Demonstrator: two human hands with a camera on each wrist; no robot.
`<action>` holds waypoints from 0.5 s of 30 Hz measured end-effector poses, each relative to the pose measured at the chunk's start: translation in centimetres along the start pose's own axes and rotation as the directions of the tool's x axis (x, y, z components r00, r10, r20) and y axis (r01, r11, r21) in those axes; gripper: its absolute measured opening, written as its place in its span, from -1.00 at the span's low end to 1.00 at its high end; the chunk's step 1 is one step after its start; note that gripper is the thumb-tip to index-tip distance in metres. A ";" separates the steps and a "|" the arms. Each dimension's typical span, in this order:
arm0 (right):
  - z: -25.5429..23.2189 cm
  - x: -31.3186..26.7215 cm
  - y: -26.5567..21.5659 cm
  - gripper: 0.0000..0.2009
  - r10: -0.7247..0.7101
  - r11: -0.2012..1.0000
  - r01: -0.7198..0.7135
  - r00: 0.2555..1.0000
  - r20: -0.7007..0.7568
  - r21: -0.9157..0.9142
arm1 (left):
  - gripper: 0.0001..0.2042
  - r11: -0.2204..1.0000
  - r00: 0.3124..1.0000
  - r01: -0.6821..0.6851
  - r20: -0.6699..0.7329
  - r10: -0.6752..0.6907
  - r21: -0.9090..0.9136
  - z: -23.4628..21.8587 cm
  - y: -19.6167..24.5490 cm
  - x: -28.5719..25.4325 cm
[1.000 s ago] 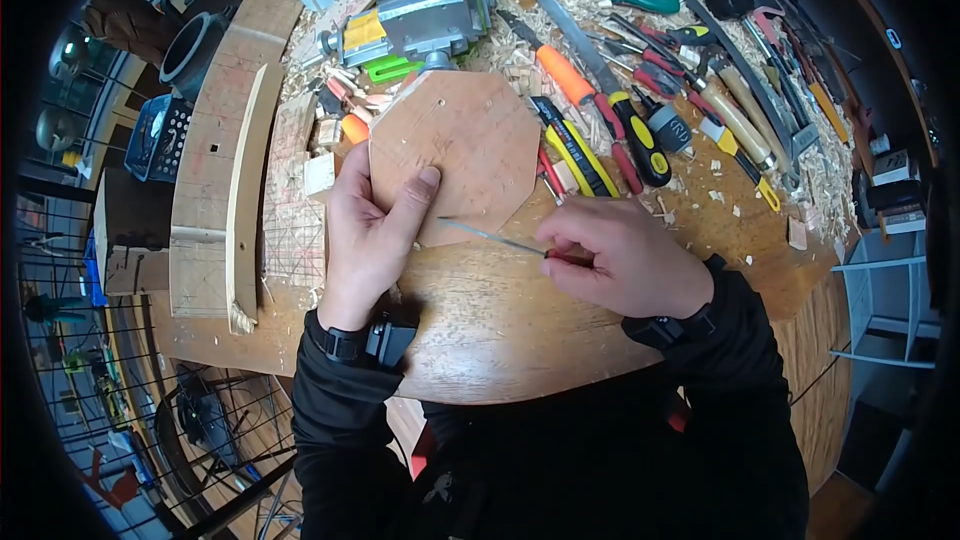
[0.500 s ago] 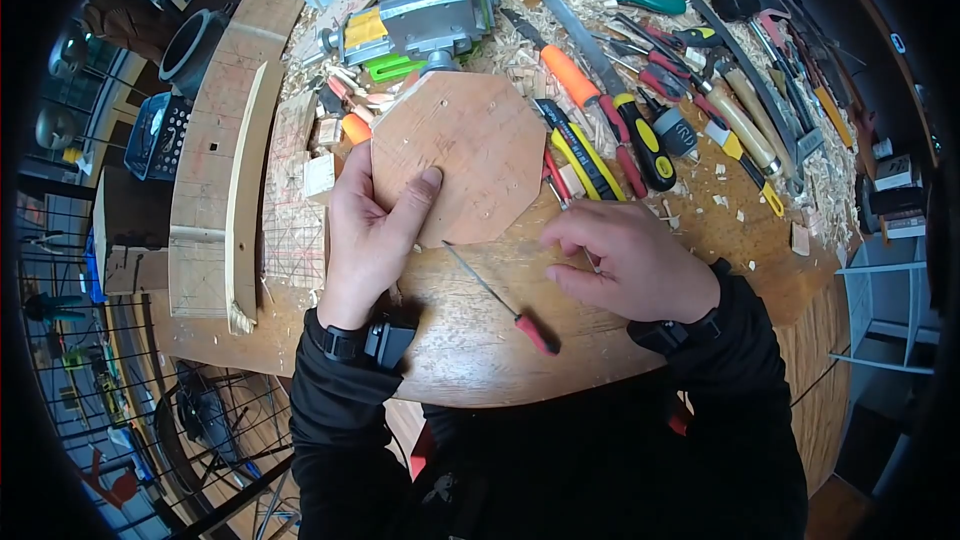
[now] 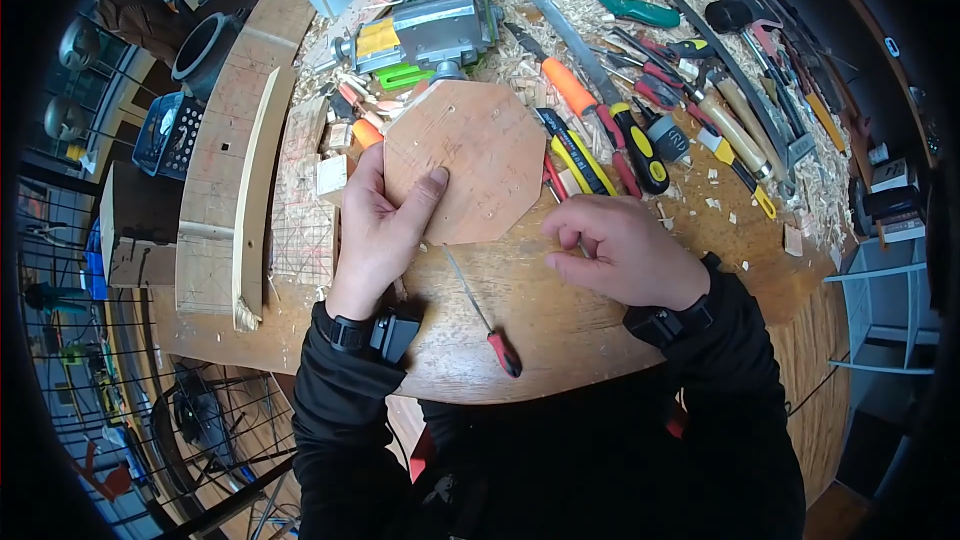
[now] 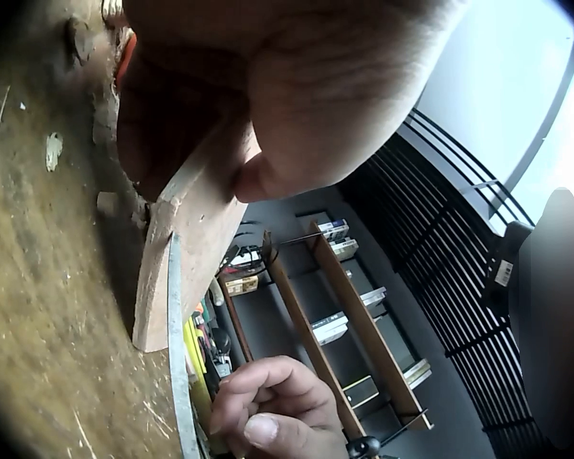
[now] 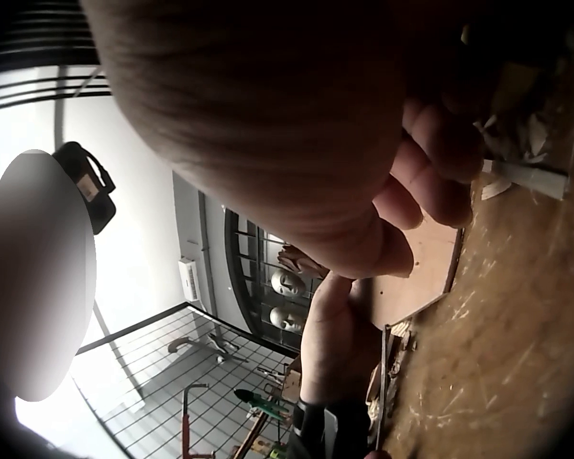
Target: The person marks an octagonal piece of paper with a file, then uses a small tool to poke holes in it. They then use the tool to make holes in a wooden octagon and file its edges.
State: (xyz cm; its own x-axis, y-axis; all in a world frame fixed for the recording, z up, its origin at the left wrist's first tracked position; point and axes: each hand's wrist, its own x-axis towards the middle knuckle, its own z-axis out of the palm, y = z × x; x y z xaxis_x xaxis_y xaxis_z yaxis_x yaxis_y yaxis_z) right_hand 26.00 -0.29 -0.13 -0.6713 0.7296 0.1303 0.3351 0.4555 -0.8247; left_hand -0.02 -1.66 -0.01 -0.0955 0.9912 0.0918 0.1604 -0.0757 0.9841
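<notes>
My left hand (image 3: pixel 385 215) grips an octagonal wooden board (image 3: pixel 480 155), its thumb across the pencil-marked face and the fingers behind. A slim needle file (image 3: pixel 468 290) with a red and black handle (image 3: pixel 503 352) slants from the board's lower edge toward the table's front. In the left wrist view the tip of its blade (image 4: pixel 179 325) meets the board's side edge (image 4: pixel 158 287). Free of the file, my right hand (image 3: pixel 630 250) hovers right of the board with fingers loosely curled, and nothing shows between them.
A grey metal vise (image 3: pixel 440 15) stands behind the board. Knives, chisels and a utility knife (image 3: pixel 578 152) lie among wood shavings to the right. At left are a long curved wood strip (image 3: pixel 258 200) and a marked plank (image 3: pixel 215 180). The table's front edge (image 3: pixel 520 392) is close to the body.
My right hand has let go of the file. Its handle has swung down and to the left, while the tip stays at the board's edge. The left hand keeps its hold.
</notes>
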 end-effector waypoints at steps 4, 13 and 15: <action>0.0 0.0 -0.1 -0.78 0.005 1.000 -0.005 1.000 -0.002 0.000 | -0.63 1.000 1.000 -0.014 -0.008 0.014 0.000 -0.1 -0.3 0.1; 0.1 0.2 -0.2 -0.82 0.000 1.000 0.000 1.000 -0.031 0.005 | -0.64 0.999 1.000 -0.016 -0.006 0.016 0.029 -0.1 -0.2 0.1; 0.1 0.2 -0.2 -0.82 -0.002 1.000 0.002 0.999 -0.037 0.004 | -0.64 0.999 1.000 -0.027 -0.007 0.027 0.030 -0.2 -0.2 0.1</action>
State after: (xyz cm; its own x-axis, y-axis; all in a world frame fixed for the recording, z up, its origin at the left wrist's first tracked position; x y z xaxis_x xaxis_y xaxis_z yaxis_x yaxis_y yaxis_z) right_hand 25.70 -0.33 0.02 -0.6469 0.7471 0.1526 0.3306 0.4551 -0.8268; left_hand -0.22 -1.58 -0.21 -0.0979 0.9880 0.1194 0.1921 -0.0990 0.9764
